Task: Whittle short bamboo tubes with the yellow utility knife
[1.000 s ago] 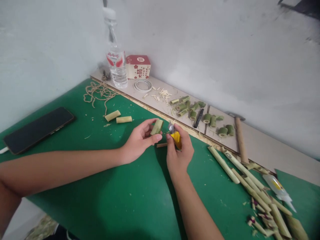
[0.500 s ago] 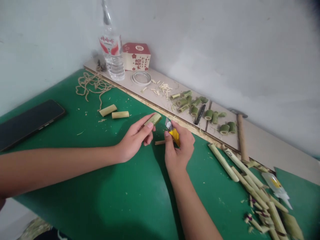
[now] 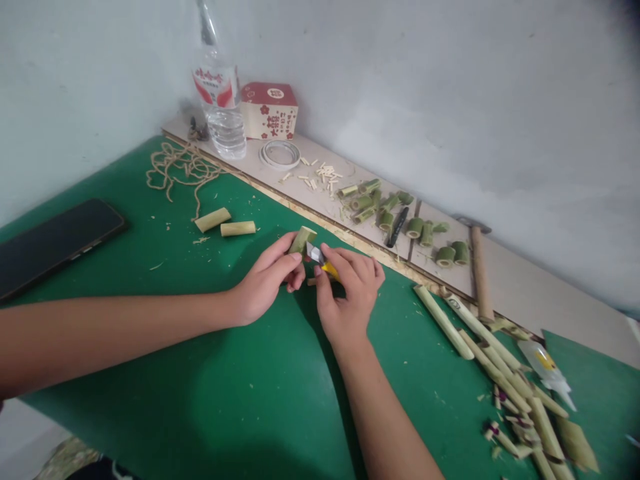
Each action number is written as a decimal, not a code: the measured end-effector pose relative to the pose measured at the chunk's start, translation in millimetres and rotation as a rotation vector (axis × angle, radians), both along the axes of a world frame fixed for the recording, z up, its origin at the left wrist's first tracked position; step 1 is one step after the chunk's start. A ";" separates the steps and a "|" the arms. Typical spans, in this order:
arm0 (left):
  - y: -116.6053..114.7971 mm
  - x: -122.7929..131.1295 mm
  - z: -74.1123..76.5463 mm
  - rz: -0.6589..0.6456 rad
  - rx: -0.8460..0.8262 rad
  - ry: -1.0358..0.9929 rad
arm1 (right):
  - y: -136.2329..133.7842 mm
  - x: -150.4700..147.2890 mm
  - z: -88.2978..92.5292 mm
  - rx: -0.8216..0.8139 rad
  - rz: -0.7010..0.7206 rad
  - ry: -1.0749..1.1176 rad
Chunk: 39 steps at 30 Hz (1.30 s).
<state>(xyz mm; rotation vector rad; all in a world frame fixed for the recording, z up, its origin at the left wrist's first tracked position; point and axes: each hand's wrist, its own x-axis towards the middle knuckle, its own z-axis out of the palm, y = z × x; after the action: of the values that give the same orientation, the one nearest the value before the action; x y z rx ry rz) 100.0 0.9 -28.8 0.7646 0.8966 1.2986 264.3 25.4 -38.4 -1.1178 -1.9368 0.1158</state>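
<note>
My left hand (image 3: 270, 277) is closed around a short green piece of bamboo (image 3: 303, 241), whose pale cut end points up and away. In my right hand (image 3: 350, 287) is a yellow utility knife (image 3: 330, 269), its blade out and right beside the bamboo's right side; whether it touches I cannot tell. A thin stick (image 3: 313, 281) lies on the green tabletop, partly behind my right hand. Left of my hands rest two split bamboo pieces (image 3: 238, 229) with small shavings around them.
A phone (image 3: 60, 243) and tangled twine (image 3: 183, 167) lie left. Along the ledge stand a water bottle (image 3: 223, 113), a box (image 3: 270, 113), tape rolls (image 3: 280, 155), cut bamboo bits (image 3: 367, 200), a black marker (image 3: 398, 228) and a hammer (image 3: 481, 273). Bamboo lengths (image 3: 443, 323) and a glue bottle (image 3: 546, 368) are at right.
My right hand has brought the knife leftward to the bamboo. The bamboo in my left hand has tilted more upright. The view has shifted slightly.
</note>
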 end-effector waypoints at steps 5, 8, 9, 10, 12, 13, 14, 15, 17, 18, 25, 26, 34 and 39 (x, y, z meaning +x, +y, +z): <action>-1.0 -0.9 -1.2 -0.052 0.041 -0.014 | -1.0 -1.0 0.9 -0.012 0.049 -0.019; -0.3 0.2 1.8 -0.046 0.042 -0.002 | -0.9 -0.4 0.7 -0.008 0.054 -0.052; 0.1 0.9 3.1 -0.039 0.045 0.002 | -0.8 -0.2 0.5 -0.008 0.057 -0.059; 0.6 1.6 4.4 -0.034 0.051 0.006 | -0.8 0.1 0.3 -0.009 0.061 -0.060; 1.3 2.9 6.4 -0.032 0.066 0.017 | -0.6 0.5 -0.2 -0.008 0.076 -0.045; 1.5 3.4 7.0 -0.031 0.072 0.025 | -0.6 0.6 -0.4 -0.007 0.087 -0.033; 1.6 3.7 7.2 -0.029 0.076 0.034 | -0.6 0.8 -0.5 -0.006 0.098 -0.022; 1.5 3.9 7.3 -0.026 0.077 0.044 | -0.5 0.9 -0.6 -0.007 0.104 -0.015; 1.2 4.0 6.9 -0.019 0.075 0.065 | -0.5 1.1 -0.5 -0.018 0.102 -0.018; 1.1 3.9 6.8 -0.017 0.074 0.074 | -0.6 1.2 -0.4 -0.026 0.098 -0.023; 1.0 3.7 6.1 -0.030 0.096 0.098 | -0.7 1.6 1.2 -0.014 0.134 0.015; 0.9 3.6 5.9 -0.031 0.102 0.103 | -0.7 1.5 1.4 -0.008 0.136 0.016; -0.1 1.7 4.2 -0.058 0.125 0.139 | -0.6 0.6 1.1 0.016 0.104 0.035; 0.5 1.7 2.4 -0.082 0.127 0.104 | -0.2 0.8 0.3 0.014 0.066 0.054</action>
<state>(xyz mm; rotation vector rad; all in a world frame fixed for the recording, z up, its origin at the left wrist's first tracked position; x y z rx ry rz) 101.7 1.4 -26.4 0.9662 0.8619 1.2613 265.1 25.2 -38.1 -1.0317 -1.9237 0.1660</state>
